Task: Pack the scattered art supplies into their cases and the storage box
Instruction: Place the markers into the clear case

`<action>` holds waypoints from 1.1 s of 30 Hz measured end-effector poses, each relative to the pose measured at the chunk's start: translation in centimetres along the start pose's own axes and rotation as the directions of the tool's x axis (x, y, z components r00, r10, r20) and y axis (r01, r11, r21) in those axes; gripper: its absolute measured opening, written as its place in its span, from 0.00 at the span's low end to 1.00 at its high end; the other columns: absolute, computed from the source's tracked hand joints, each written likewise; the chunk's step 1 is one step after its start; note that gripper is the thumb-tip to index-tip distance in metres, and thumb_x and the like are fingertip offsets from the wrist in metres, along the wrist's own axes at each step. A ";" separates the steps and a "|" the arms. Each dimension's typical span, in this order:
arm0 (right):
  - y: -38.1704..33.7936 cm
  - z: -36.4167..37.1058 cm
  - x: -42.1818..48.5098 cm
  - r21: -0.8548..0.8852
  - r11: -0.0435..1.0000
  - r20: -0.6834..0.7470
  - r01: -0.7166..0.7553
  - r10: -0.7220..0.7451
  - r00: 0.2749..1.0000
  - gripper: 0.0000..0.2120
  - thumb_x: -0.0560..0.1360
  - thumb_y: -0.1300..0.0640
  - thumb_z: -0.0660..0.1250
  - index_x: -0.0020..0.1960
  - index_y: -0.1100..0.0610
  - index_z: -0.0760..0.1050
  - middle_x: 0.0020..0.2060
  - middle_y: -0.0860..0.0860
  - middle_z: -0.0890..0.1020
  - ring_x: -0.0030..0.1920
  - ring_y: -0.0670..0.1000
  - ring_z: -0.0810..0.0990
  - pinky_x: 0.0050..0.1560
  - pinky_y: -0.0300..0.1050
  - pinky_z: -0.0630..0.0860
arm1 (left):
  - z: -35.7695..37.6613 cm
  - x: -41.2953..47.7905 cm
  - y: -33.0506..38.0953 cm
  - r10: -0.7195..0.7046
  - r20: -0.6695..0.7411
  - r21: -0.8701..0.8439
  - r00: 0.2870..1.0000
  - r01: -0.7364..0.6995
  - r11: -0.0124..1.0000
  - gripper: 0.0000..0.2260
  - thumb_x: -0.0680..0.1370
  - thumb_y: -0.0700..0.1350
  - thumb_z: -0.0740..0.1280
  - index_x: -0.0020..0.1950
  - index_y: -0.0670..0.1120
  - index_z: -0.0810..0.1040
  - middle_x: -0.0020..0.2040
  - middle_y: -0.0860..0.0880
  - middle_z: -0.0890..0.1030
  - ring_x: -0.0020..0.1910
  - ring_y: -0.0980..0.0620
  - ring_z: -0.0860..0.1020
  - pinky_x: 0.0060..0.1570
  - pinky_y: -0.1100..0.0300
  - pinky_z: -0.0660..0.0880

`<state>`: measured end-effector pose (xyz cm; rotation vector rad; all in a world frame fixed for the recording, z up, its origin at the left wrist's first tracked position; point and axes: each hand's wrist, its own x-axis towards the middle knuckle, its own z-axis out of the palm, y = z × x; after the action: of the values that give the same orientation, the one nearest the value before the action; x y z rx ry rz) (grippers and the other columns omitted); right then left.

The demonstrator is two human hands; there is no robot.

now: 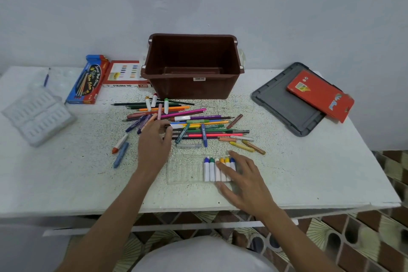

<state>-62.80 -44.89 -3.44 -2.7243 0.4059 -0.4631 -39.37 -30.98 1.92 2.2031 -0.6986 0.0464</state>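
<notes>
A pile of coloured pencils, markers and crayons [194,126] lies mid-table in front of an empty brown storage box [194,66]. A clear plastic tray [185,169] near the front edge holds several white paint tubes [212,170] with coloured caps. My right hand [240,181] rests flat on the tray's right end, fingers spread over the tubes. My left hand [154,141] reaches into the pile's left side, fingertips touching a white tube with a black cap [176,126]; the grip is unclear.
At back left are a blue paint box [87,81], a red oil pastels box [124,74], a clear moulded tray [37,115] and a small blue brush [46,77]. The grey lid [284,99] at right carries a red case [320,95]. Loose crayons [120,150] lie left.
</notes>
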 end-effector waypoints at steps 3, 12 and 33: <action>0.0 0.0 0.0 -0.002 1.000 0.003 0.000 0.000 1.000 0.23 0.79 0.40 0.64 0.70 0.48 0.73 0.71 0.55 0.70 0.67 0.56 0.69 0.66 0.49 0.68 | -0.7 -0.8 1.4 -0.065 0.026 -0.226 0.998 0.070 0.972 0.07 0.80 0.43 0.66 0.57 0.45 0.80 0.47 0.55 0.80 0.42 0.66 0.77 0.41 0.76 0.71; 0.0 0.0 0.0 -0.016 1.000 0.016 -0.005 0.006 1.000 0.24 0.79 0.39 0.63 0.70 0.48 0.73 0.71 0.55 0.70 0.67 0.55 0.69 0.66 0.48 0.66 | 0.1 -3.1 1.4 0.002 0.311 -0.292 0.950 0.093 0.952 0.04 0.78 0.44 0.69 0.51 0.51 0.80 0.40 0.54 0.82 0.37 0.61 0.78 0.37 0.69 0.73; 0.0 -0.1 0.0 -0.007 1.000 0.004 -0.001 0.001 1.000 0.24 0.79 0.40 0.64 0.70 0.49 0.73 0.71 0.56 0.70 0.67 0.56 0.69 0.65 0.50 0.68 | 1.4 -5.6 1.6 0.082 0.460 -0.064 0.884 -0.059 0.996 0.15 0.78 0.50 0.70 0.63 0.50 0.80 0.53 0.53 0.83 0.44 0.64 0.77 0.44 0.78 0.68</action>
<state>-62.83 -44.88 -3.38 -2.7310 0.4092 -0.4571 -45.17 -30.21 0.69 2.1571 -1.0283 -0.4712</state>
